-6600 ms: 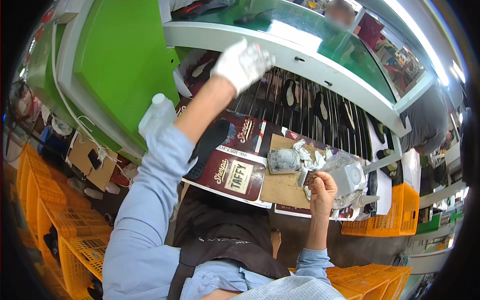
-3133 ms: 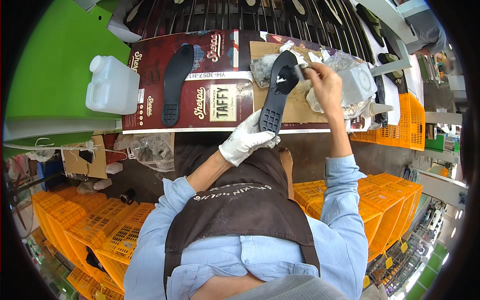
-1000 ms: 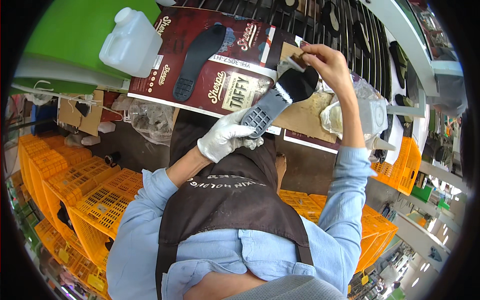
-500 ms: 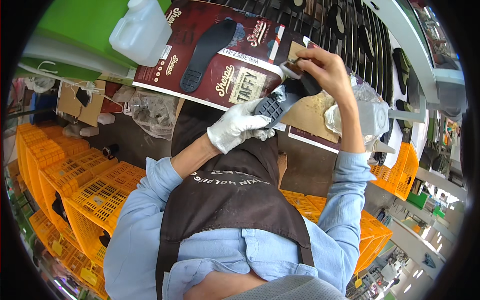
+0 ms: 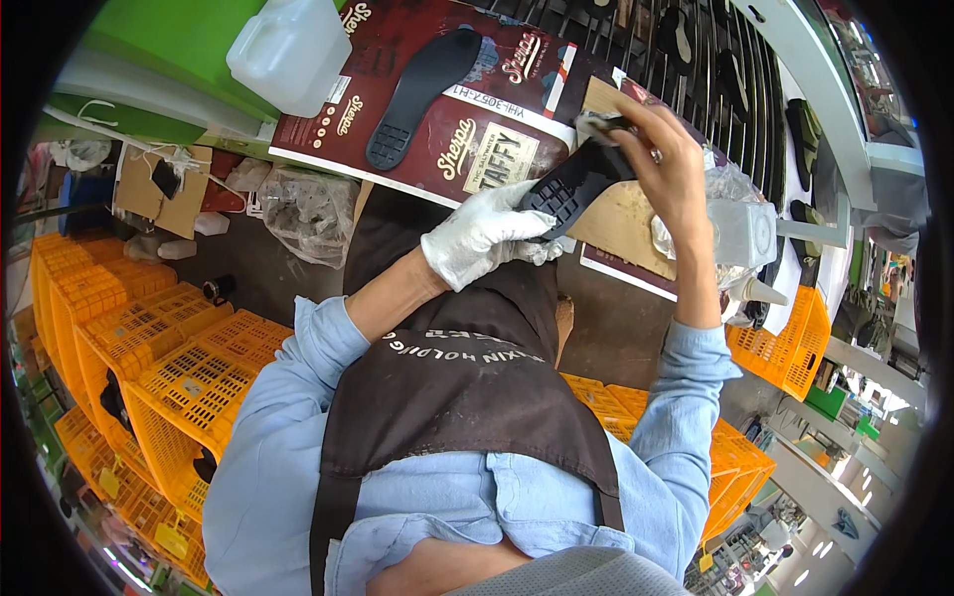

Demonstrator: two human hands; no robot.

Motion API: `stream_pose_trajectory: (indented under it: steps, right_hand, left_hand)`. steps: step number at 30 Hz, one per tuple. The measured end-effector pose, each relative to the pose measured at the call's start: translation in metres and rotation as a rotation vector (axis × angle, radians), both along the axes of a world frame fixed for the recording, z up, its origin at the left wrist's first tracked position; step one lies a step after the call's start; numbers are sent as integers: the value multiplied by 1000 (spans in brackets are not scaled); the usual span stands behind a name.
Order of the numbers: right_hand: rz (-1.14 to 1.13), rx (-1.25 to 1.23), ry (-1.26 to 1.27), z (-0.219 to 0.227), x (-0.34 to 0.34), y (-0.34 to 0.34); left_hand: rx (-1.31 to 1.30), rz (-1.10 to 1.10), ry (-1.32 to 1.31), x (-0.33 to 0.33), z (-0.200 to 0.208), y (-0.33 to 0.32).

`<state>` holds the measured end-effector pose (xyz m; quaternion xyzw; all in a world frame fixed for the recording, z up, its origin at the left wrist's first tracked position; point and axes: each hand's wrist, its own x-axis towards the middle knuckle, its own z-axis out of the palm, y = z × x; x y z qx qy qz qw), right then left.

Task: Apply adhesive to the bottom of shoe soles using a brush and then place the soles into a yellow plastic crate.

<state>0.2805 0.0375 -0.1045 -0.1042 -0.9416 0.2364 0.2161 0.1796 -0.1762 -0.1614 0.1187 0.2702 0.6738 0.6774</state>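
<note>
Head view, looking down: a black shoe sole point(image 5: 598, 173) is held tilted above the near edge of the maroon, cardboard-covered surface point(image 5: 425, 167), right of its middle. The left hand point(image 5: 487, 238), in a white glove, grips the grid-patterned heel, thumb on top and fingers curled beneath. The bare right hand point(image 5: 668, 164) pinches a small pale-edged tool point(image 5: 600, 127) between thumb and fingers, close to the sole's other end; whether they touch is unclear. On the surface's left half lies a second sole point(image 5: 425, 91), heel toward the near edge. A white jug point(image 5: 288, 62) stands at the left edge; a clear container point(image 5: 740, 234) and a nozzle bottle point(image 5: 757, 291) sit near the right edge.
</note>
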Motion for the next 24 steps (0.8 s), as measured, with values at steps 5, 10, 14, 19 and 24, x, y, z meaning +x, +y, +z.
stream_pose_trajectory:
  steps: [5, 10, 14, 19, 24]
  right_hand:
    - [71, 177, -12, -7, 37, -27]
    - [86, -161, -85, 19, 47, -36]
    - [-22, 80, 70, -5, 38, -22]
    - [215, -144, -162, 18, 55, -61]
    - [33, 40, -16, 4, 47, -46]
  left_hand:
    - [-27, 4, -34, -1, -1, 2]
    - [10, -15, -10, -2, -3, 1]
    - [59, -8, -122, 3, -15, 2]
    - [30, 81, -378, 7, -22, 1]
    - [35, 91, -495, 9, -11, 5]
